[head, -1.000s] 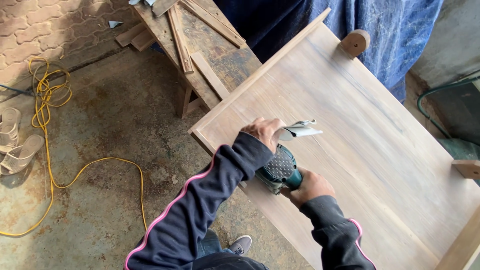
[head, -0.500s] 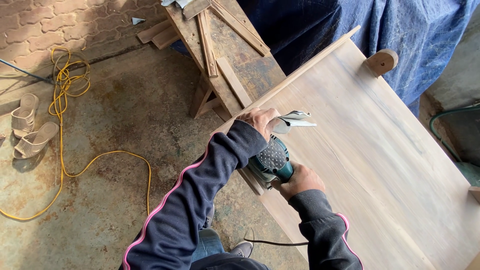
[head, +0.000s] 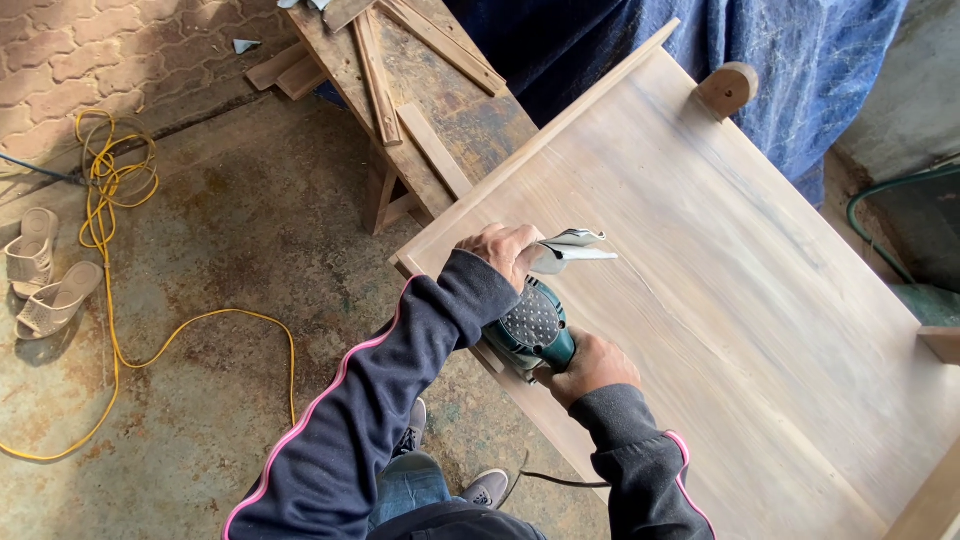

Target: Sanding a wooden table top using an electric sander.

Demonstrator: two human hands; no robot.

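Note:
My left hand (head: 505,251) grips a folded sheet of sandpaper (head: 570,249) just above the near left corner of a large pale wooden panel (head: 740,300). My right hand (head: 592,364) holds a teal electric sander (head: 530,328) turned up so its perforated base pad faces me, right beside the left hand. The sander's black cord (head: 555,481) hangs down below my right arm. Both arms wear dark sleeves with a pink stripe.
A rough wooden workbench (head: 420,90) with loose slats stands beyond the panel's left edge. A yellow cable (head: 110,300) coils across the concrete floor, with a pair of sandals (head: 45,280) at far left. Blue tarp (head: 790,60) hangs behind; a green hose (head: 880,190) lies right.
The view has shifted slightly between frames. Both hands keep their hold; the sander and sandpaper stay together at the panel's near left corner with only small movement.

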